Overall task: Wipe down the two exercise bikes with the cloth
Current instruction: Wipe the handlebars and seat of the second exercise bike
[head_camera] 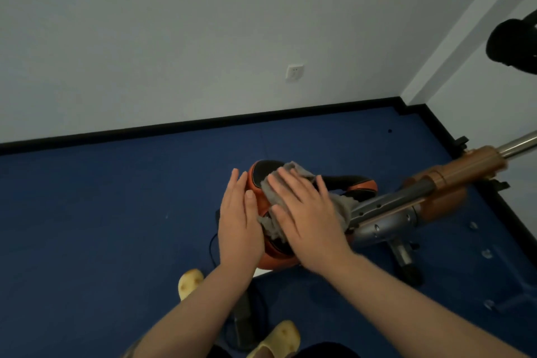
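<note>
One view only, worn on my head, wide-angle, facing forward and steeply down. My left hand (236,219) and right hand (305,216) sit close, near frame centre; the blue floor (101,212) and white wall (145,38) lie beyond.

No text, label, brand, number or sign can be read anywhere in the view. The orange and black bike seat (290,183), the grey cloth (293,180) on it and the bike frame (406,203) show no lettering, and the white wall socket (295,72) carries no legible marking.
</note>
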Tool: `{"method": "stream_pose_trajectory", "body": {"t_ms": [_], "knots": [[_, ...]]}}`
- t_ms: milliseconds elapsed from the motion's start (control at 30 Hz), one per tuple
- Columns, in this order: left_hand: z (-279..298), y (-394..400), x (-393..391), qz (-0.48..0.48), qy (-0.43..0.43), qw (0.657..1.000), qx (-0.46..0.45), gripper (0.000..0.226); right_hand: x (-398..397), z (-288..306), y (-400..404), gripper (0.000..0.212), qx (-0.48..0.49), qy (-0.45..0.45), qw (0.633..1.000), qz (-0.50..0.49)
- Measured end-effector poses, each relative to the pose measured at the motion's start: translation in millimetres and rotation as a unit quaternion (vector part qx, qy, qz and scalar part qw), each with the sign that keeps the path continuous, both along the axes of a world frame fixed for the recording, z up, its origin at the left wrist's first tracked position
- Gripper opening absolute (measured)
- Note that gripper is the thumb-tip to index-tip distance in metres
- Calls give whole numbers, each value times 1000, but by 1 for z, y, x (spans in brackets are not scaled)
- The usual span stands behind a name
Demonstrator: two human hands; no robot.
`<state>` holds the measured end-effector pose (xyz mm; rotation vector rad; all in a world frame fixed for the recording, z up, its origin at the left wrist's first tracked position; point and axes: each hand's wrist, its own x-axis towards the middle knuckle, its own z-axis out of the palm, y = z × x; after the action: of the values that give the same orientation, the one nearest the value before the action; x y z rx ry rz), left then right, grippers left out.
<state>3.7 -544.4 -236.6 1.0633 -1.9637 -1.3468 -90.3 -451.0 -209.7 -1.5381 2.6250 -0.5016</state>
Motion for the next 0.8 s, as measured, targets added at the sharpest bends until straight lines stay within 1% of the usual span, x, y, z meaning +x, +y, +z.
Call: {"method": "stream_pose_trajectory", "body": {"t_ms": [33, 67, 167, 200, 233, 300, 367, 433, 500, 600, 633, 667, 733, 800], "knots": [[3, -5, -2, -12, -4, 1000, 6, 45, -10, 2, -2, 52, 3, -9, 1000, 12], [5, -10, -3, -19, -10, 1000, 9, 44, -22, 4, -9, 51, 11, -26, 1000, -1], [10, -22, -5, -28, -14, 999, 6, 37, -52, 10, -47, 43, 63, -72, 991, -98], [11, -26, -4, -28, -10, 1000, 4, 34, -53, 10, -56, 42, 74, -63, 989, -112], [11, -30, -2, -30, -4, 1000, 0, 31, -49, 11, -57, 42, 77, -43, 990, -108], [10, -38, 1, -40, 6, 999, -7, 29, -33, 8, -45, 45, 39, -12, 998, -50], [11, -46, 3, -52, 26, 998, 9, 28, -18, 8, -30, 49, 8, -6, 1000, 28], [15, -53, 2, -60, 43, 996, 43, 28, -16, 11, -30, 48, 8, -15, 998, 60], [18, -59, -1, -62, 45, 996, 56, 30, -20, 15, -44, 45, 35, -38, 998, 31], [18, -69, -5, -73, 35, 995, 56, 36, -33, 24, -80, 40, 93, -94, 989, -68], [17, -72, -7, -81, 34, 994, 66, 38, -33, 25, -87, 39, 103, -90, 987, -86], [15, -76, -7, -87, 36, 992, 83, 40, -28, 25, -86, 37, 100, -63, 990, -83], [13, -86, -9, -88, 36, 990, 109, 42, -8, 19, -70, 36, 52, -6, 998, -31], [10, -98, -8, -99, 28, 990, 93, 38, 8, 18, -48, 38, 35, -3, 999, 14]]}}
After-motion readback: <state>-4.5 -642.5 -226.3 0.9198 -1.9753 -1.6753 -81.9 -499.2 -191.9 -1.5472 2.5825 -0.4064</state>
